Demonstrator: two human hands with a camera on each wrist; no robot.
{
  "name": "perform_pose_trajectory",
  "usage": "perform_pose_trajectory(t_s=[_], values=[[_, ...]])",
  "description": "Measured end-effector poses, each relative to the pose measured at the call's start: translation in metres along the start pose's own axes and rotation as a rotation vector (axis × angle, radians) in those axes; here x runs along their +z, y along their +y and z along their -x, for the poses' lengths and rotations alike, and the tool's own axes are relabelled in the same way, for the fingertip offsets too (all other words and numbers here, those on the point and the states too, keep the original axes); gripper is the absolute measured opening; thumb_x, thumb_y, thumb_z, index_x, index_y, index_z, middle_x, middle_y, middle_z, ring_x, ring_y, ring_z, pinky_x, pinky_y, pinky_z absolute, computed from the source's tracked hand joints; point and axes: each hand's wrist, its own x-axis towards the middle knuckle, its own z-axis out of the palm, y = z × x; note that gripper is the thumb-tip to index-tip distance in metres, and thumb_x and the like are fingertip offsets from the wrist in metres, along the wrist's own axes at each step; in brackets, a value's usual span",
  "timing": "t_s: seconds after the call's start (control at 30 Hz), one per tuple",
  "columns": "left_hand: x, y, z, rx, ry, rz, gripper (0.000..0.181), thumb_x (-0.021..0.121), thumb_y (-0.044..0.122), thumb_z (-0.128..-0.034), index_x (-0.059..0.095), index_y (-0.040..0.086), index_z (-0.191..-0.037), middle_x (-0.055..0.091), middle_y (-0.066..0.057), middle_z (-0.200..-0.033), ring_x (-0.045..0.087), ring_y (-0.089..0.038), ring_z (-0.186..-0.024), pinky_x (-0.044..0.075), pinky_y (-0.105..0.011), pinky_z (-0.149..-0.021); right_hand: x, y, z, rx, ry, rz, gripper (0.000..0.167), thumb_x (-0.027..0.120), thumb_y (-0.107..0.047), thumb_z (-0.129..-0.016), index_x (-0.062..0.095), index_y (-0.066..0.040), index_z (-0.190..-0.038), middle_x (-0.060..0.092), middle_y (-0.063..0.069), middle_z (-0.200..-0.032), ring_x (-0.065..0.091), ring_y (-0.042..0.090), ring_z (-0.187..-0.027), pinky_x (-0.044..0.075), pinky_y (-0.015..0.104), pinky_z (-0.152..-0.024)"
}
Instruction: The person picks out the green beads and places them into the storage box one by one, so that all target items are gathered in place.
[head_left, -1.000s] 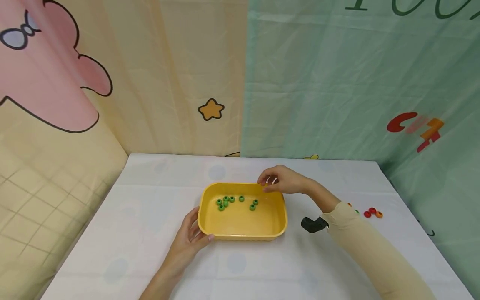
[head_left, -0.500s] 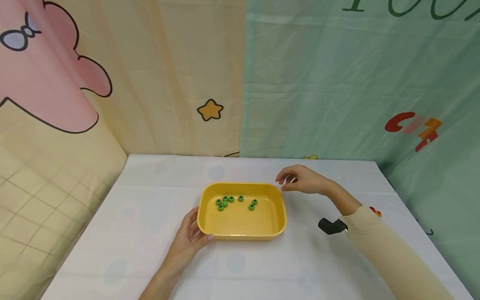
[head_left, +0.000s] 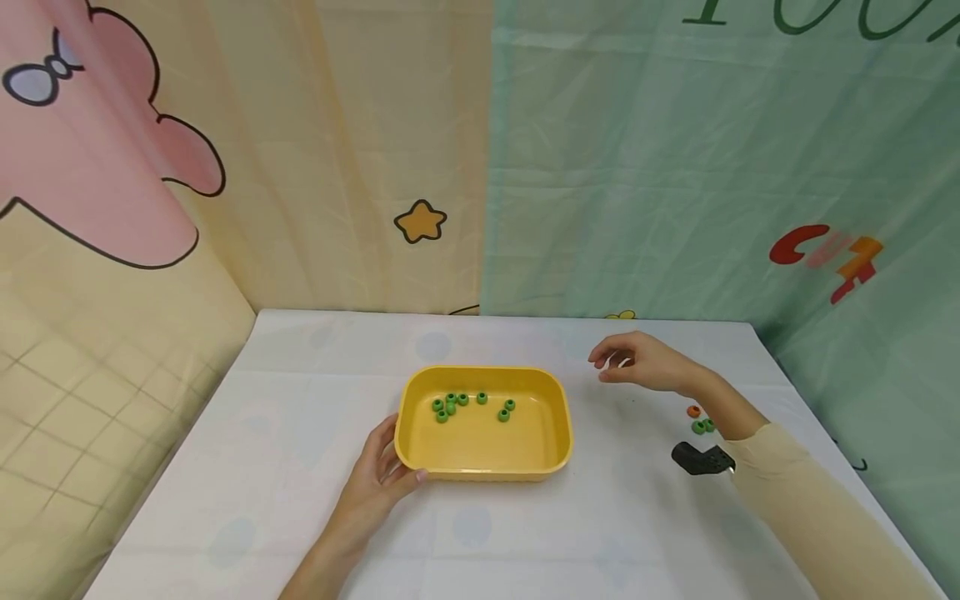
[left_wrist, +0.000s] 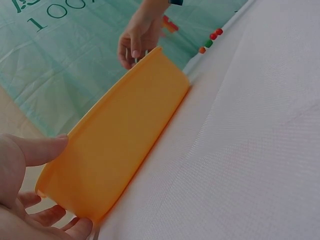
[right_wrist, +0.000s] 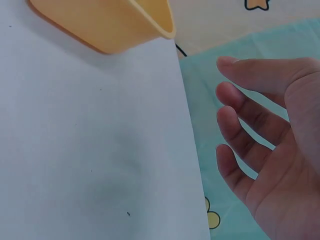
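Note:
A yellow plastic tray (head_left: 483,454) stands on the white-covered table, with several green beads (head_left: 451,408) scattered over its floor. My left hand (head_left: 378,475) grips the tray's left front corner, thumb on the rim and fingers against the outer wall, as the left wrist view also shows. Off the tray's right side, my right hand (head_left: 641,360) hovers above the cloth with loosely bent fingers. The right wrist view shows nothing between its thumb (right_wrist: 260,72) and fingers. Below the right wrist lie an orange bead (head_left: 693,412) and green beads (head_left: 699,427).
Red beads (left_wrist: 216,34) show at the far side in the left wrist view; my right forearm hides them in the head view. A black wrist mount (head_left: 702,458) sticks out from the right sleeve. Printed curtains (head_left: 615,167) hang behind the table (head_left: 472,533).
My right hand has moved right, from over the tray's back right rim to beside the tray, uncovering orange and green beads. The left hand and tray have stayed in place.

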Motion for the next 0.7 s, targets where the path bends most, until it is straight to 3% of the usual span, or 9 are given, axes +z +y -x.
perform_pose_trajectory(t_s=[0.3, 0.7], values=[[-0.001, 0.001, 0.001, -0.004, 0.003, -0.005, 0.090, 0.080, 0.004, -0.0898, 0.026, 0.017, -0.161, 0.023, -0.010, -0.168, 0.032, -0.037, -0.149, 0.042, -0.031, -0.112, -0.015, 0.017, 0.027, 0.061, 0.044, 0.018, 0.031, 0.076, -0.019, -0.097, 0.069, -0.004, -0.123, 0.065, 0.018, -0.118, 0.064, 0.025, -0.097, 0.059, 0.029, -0.086], [-0.001, 0.001, 0.000, -0.008, 0.003, -0.006, 0.090, 0.080, 0.005, -0.0904, 0.026, 0.017, -0.161, 0.024, -0.010, -0.167, 0.033, -0.036, -0.149, 0.043, -0.031, -0.112, -0.030, 0.051, 0.066, 0.153, 0.164, 0.042, 0.034, 0.073, -0.015, -0.099, 0.066, 0.002, -0.127, 0.067, 0.018, -0.122, 0.063, 0.028, -0.106, 0.058, 0.025, -0.082]])
